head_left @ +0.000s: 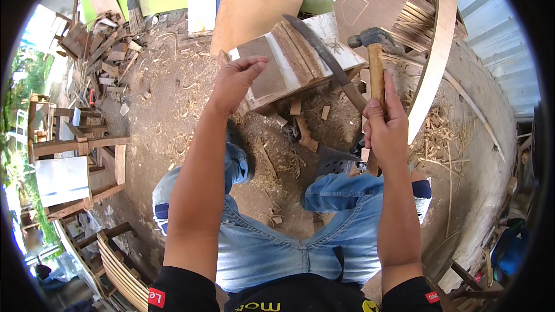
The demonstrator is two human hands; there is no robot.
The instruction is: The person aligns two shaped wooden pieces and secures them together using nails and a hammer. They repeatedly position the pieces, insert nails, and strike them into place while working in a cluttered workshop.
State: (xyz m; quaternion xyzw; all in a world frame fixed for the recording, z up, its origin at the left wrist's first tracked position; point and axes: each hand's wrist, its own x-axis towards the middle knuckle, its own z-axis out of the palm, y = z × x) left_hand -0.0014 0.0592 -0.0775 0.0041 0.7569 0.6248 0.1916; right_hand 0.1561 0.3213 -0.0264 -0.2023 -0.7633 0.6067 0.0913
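My right hand is wrapped round the wooden handle of a claw hammer, its dark head pointing away from me. A machete with a dark curved blade lies slantwise across a low wooden bench. Its brown grip reaches to my right hand; whether my fingers touch it is hidden. On the bench rests a rough brown wood block, left of the blade. Above the bench's left end hovers my left hand, fingers closed with thumb against forefinger. Anything pinched there is too small to make out.
A long curved pale strip stands at the right, near stacked plywood pieces. Wood scraps and a broom are at far left. Wooden frames stand left. Shavings litter the floor; boards lean beyond the bench.
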